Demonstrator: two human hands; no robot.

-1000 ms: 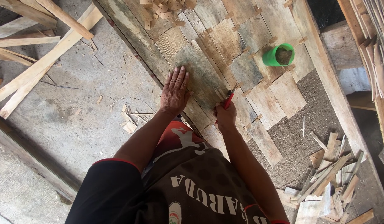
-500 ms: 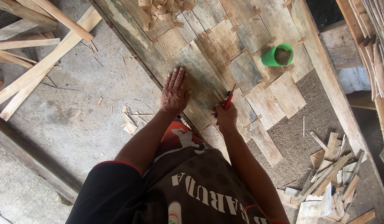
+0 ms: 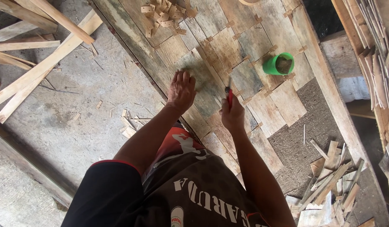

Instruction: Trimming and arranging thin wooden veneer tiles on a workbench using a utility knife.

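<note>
pressing flat with spread fingers, left hand rests on patchwork veneer sheet; right hand grips red-handled tool.

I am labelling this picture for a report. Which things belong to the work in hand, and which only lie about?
In use:
left hand, flat on the thin wood sheets
right hand, gripping a red-handled tool

Lying about:
green cup
pile of small wood pieces
long planks
offcut heap
</note>
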